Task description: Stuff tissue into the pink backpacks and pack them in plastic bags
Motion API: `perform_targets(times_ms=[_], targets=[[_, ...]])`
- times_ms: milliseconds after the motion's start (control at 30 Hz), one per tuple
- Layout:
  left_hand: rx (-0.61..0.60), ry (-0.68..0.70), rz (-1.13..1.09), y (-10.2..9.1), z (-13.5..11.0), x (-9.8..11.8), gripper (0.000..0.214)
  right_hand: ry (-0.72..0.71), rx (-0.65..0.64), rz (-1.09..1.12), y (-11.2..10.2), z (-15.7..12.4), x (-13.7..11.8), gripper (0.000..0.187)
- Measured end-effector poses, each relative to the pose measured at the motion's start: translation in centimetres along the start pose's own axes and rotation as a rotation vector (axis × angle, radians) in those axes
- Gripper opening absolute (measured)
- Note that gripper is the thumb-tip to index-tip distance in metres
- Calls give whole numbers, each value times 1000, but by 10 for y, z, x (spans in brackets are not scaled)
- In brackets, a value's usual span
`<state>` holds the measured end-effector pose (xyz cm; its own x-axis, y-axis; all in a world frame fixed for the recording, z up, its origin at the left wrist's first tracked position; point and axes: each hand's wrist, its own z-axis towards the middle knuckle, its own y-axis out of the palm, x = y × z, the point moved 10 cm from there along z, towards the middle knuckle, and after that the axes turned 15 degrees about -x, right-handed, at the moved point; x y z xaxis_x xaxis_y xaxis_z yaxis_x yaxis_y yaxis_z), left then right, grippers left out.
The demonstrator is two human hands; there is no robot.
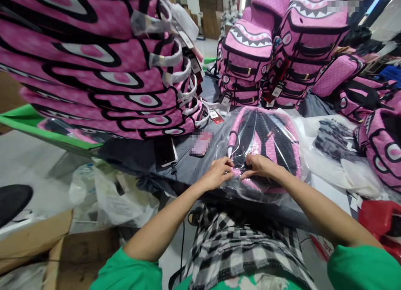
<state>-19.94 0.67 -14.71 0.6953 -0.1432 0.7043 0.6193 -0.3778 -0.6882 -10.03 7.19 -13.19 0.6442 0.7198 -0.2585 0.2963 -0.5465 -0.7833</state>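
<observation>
A pink and black backpack lies back-side up on the dark table, wrapped in a clear plastic bag. My left hand pinches the plastic at the bag's near edge, fingers closed on it. Just to its right, my right hand also grips the plastic, fingers curled. The two hands nearly touch over the backpack's lower end.
A tall stack of pink backpacks fills the left of the table, more stand at the back and right. A phone and a small card lie near the stack. Plastic bags and cardboard boxes sit on the floor at left.
</observation>
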Motion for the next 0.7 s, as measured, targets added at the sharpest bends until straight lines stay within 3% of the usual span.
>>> perform_targets(times_ms=[100,200,267,367,467,533,600,633,700], targets=[[-4,13,3,0,1,1,17,72,63,34,-7,-21,11,30],[-6,12,8,0,2,1,16,31,206,-11,-12,-41,-11,24],[-1,9,18,0,2,3,15,13,164,-72,2,-35,-29,28],[8,-17,49,-1,-1,10,16,81,83,-122,23,-13,-37,37],[25,-24,34,-9,-3,14,14,60,182,-85,25,-10,-37,33],[115,-26,-86,-27,-1,5,7,-28,382,-5,25,-38,-32,26],[262,-90,-287,-51,2,-22,20,-122,686,115,35,-94,-13,31],[325,-139,-377,-59,4,-39,27,-93,824,205,49,-126,8,34],[379,-231,-488,-64,13,-67,39,131,987,418,92,-180,65,31]])
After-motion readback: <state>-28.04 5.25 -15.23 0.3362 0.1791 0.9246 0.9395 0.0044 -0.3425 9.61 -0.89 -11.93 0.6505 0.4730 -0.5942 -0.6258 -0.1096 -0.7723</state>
